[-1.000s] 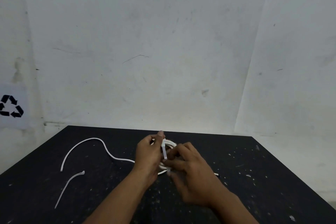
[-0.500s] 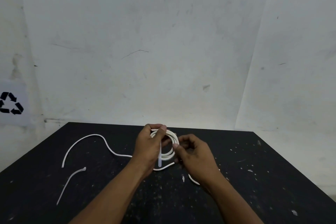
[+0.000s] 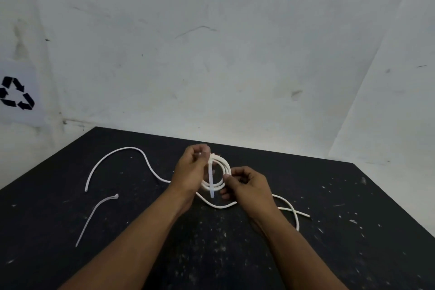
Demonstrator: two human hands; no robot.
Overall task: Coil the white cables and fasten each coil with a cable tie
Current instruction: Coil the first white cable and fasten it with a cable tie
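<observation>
Left hand (image 3: 190, 169) covers part of the coil (image 3: 227, 167); whether the cable tie (image 3: 211, 181) is fastened cannot be told.

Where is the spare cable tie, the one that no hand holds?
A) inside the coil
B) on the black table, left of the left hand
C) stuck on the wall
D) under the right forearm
B: the spare cable tie lies loose on the black table, left of the left hand, which holds the coil.

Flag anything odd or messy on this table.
Pale flecks litter the black table, mostly right. The coil looks only partly wound: loose cable trails off left and right. The cable tie lies straight across the coil, tail untrimmed.
</observation>
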